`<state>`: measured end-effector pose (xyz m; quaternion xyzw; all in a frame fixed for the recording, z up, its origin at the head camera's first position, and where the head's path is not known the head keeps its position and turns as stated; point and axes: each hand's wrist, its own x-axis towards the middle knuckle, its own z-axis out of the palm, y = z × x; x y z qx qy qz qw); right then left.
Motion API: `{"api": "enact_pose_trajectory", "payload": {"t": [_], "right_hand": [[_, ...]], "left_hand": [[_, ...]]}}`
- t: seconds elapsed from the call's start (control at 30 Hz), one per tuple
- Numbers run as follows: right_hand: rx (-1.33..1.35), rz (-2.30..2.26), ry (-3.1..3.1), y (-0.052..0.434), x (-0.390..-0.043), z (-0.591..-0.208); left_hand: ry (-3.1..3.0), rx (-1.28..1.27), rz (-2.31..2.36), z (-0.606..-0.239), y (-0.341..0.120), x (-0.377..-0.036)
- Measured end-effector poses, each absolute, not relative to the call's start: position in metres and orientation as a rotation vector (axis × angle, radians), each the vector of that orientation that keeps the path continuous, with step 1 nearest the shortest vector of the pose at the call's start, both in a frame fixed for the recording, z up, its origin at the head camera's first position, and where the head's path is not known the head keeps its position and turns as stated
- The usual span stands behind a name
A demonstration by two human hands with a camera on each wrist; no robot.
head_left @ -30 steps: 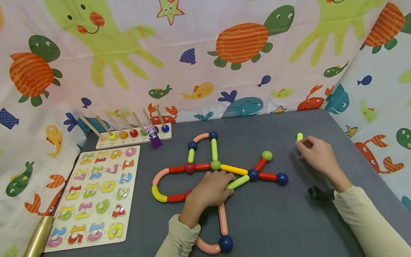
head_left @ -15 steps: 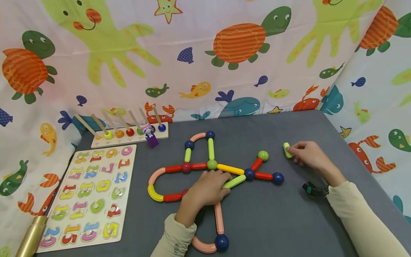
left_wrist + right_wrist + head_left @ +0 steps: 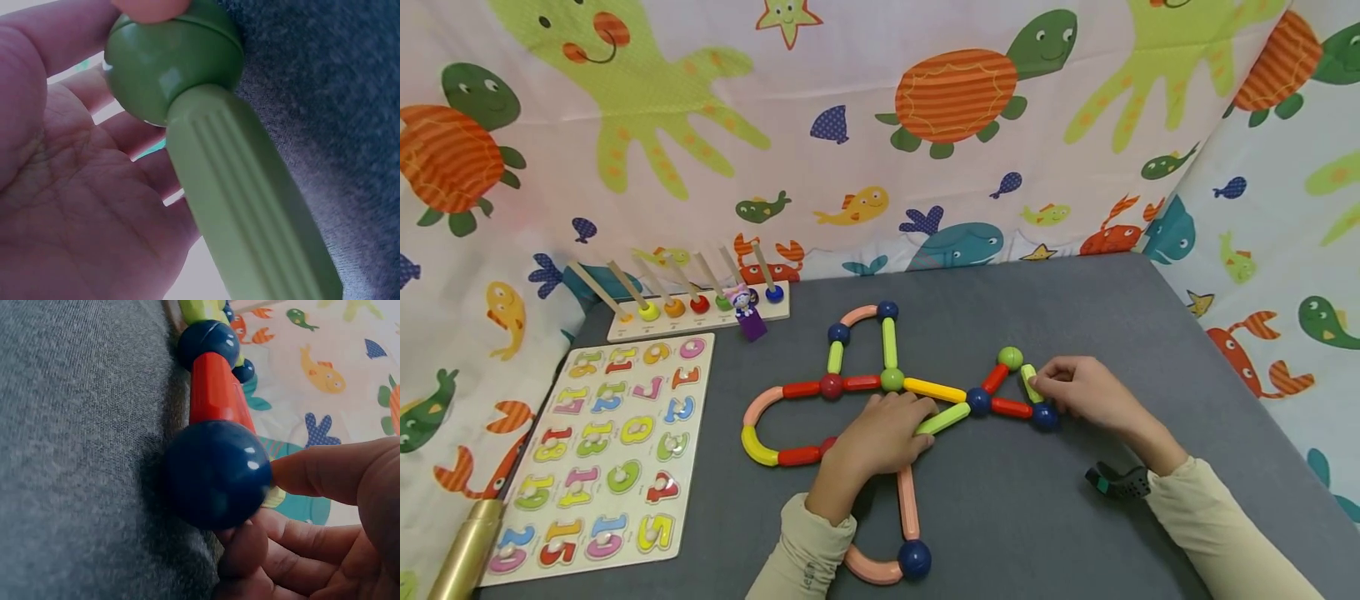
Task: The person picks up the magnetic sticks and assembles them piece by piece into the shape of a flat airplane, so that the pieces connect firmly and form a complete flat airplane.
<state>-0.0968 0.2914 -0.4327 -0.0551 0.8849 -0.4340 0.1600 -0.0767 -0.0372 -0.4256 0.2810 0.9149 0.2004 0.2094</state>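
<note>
In the head view my left hand lies over the middle of a ball-and-rod construction. The left wrist view shows it holding a green ball, a fingertip on top, with a long light-green rod joined to that ball. My right hand pinches a short light-green rod between thumb and fingers. One rod end is at the dark blue ball, which caps a red rod; whether they touch is hard to tell. Near the other end sits a lime ball on another red rod.
The joined rods and balls spread over the grey table, with a curved yellow rod at left and a navy ball in front. Left stand a number puzzle board, a peg stacker and a purple figurine.
My right hand has carried the short green rod leftward and toward me, from the right side of the table to the construction's right end. My left hand stays on the construction.
</note>
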Motion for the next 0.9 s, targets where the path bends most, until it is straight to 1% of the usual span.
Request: {"api": "enact_pose_trajectory", "payload": {"t": [0.43,0.6,0.77,0.9], "right_hand": [[-0.223,-1.144,2.639,0.283,-0.105,-0.439],[-0.241,-1.153,2.691,0.285,-0.097,-0.441],[-0.201,-1.156,2.729,0.286,-0.085,-0.443],[-0.186,-1.170,2.726,0.286,-0.083,-0.443]], "left_hand": [[2.551,0.769,0.548,-0.426,-0.033,-0.079],[2.571,0.762,0.540,-0.428,-0.031,-0.078],[2.583,0.759,0.531,-0.430,-0.029,-0.079],[2.581,0.743,0.530,-0.431,-0.028,-0.079]]}}
